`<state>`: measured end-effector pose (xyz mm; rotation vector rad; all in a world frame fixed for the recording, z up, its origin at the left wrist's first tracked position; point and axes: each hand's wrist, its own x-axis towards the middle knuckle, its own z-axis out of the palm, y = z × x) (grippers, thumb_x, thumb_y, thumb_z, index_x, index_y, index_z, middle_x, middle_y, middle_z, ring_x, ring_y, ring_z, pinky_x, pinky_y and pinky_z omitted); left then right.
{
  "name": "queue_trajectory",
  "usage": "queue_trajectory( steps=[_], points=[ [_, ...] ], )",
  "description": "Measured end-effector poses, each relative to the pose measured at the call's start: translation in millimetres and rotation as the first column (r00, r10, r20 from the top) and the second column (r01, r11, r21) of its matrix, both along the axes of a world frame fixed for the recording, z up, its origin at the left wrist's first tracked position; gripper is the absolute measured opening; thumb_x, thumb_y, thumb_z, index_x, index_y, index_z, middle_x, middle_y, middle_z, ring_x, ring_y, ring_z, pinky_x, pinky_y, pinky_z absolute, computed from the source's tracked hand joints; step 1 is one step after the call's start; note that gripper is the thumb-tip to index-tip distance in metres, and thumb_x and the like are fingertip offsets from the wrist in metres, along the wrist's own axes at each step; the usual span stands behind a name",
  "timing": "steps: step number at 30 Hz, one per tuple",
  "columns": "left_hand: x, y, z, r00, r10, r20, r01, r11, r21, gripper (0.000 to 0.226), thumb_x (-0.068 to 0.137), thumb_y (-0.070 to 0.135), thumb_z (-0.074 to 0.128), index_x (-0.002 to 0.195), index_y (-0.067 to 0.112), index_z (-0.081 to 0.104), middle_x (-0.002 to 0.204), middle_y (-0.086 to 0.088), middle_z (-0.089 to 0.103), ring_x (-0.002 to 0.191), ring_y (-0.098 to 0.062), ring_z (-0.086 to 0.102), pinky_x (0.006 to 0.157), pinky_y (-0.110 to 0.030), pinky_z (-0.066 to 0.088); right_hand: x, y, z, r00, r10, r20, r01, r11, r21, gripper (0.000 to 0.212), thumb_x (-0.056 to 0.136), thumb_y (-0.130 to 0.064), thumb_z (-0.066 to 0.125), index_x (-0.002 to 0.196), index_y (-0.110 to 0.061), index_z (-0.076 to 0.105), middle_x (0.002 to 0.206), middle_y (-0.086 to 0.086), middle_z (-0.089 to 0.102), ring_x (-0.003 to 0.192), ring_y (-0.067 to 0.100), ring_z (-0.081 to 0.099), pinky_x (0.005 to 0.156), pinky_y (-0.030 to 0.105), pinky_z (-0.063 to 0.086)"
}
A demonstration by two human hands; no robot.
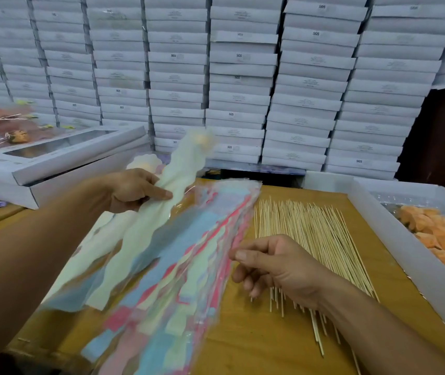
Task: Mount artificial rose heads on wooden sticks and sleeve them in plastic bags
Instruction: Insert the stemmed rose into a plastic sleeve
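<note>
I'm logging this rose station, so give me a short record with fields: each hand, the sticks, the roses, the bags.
left hand: holds a pale sleeved stem
right hand: fingers curled over the sticks, by the bag stack's edge
sticks: loose pile on the table
rose heads: orange, in the white tray at right
plastic bags: multicoloured stack

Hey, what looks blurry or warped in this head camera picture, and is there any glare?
Head view: the pale bag that the left hand grips is smeared by motion blur, worst at its top; the finished flowers at far left are blurred too. The stacked white boxes bow outward from wide-angle distortion. The wooden sticks and right hand are sharp. Lighting is even, with only faint sheen on the bag stack.
</note>
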<state>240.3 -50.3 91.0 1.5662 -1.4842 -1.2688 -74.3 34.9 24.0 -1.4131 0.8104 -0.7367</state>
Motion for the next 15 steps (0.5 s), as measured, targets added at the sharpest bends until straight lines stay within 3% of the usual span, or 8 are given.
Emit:
queue_trajectory(
  steps=[5, 9, 12, 15],
  points=[
    [25, -11, -14, 0.995, 0.087, -0.042, -0.087, 0.996, 0.006, 0.009, 0.091, 0.008, 0.066, 0.088, -0.001, 0.067, 0.075, -0.014, 0.074, 0.058, -0.021, 0.072, 0.047, -0.026, 0.055, 1, -1, -3, 0.993, -0.042, -0.112, 0.035, 0.998, -0.058, 0.021, 0.092, -0.012, 0.070, 0.110, -0.002, 0.071, 0.076, 0.015, 0.072, 0.056, 0.016, 0.063, 0.046, 0.024, 0.049],
    [38, -19, -21, 0.983, 0.172, -0.059, -0.173, 0.985, -0.005, 0.017, 0.093, 0.010, 0.066, 0.104, -0.002, 0.064, 0.081, -0.014, 0.073, 0.062, -0.022, 0.071, 0.053, -0.030, 0.058, 1, -3, -4, 0.990, -0.048, -0.132, 0.038, 0.996, -0.078, 0.020, 0.092, -0.012, 0.070, 0.110, -0.004, 0.071, 0.073, 0.013, 0.072, 0.054, 0.015, 0.061, 0.045, 0.024, 0.048],
    [46, -23, -27, 0.974, 0.218, 0.063, -0.218, 0.976, -0.009, 0.022, 0.092, 0.013, 0.069, 0.109, -0.001, 0.062, 0.091, -0.015, 0.068, 0.071, -0.026, 0.065, 0.062, -0.033, 0.054, 2, -2, -5, 0.989, -0.047, -0.142, 0.036, 0.996, -0.080, 0.019, 0.093, -0.010, 0.069, 0.111, -0.004, 0.071, 0.072, 0.012, 0.071, 0.053, 0.015, 0.060, 0.045, 0.024, 0.047],
    [50, -26, -31, 0.962, 0.218, 0.163, -0.226, 0.974, 0.027, 0.015, 0.090, 0.015, 0.072, 0.094, 0.005, 0.061, 0.083, -0.011, 0.070, 0.064, -0.024, 0.067, 0.054, -0.029, 0.055, 2, -2, -5, 0.988, -0.044, -0.145, 0.032, 0.996, -0.081, 0.018, 0.094, -0.010, 0.068, 0.111, -0.004, 0.071, 0.072, 0.013, 0.071, 0.053, 0.015, 0.060, 0.045, 0.024, 0.047]
  ],
)
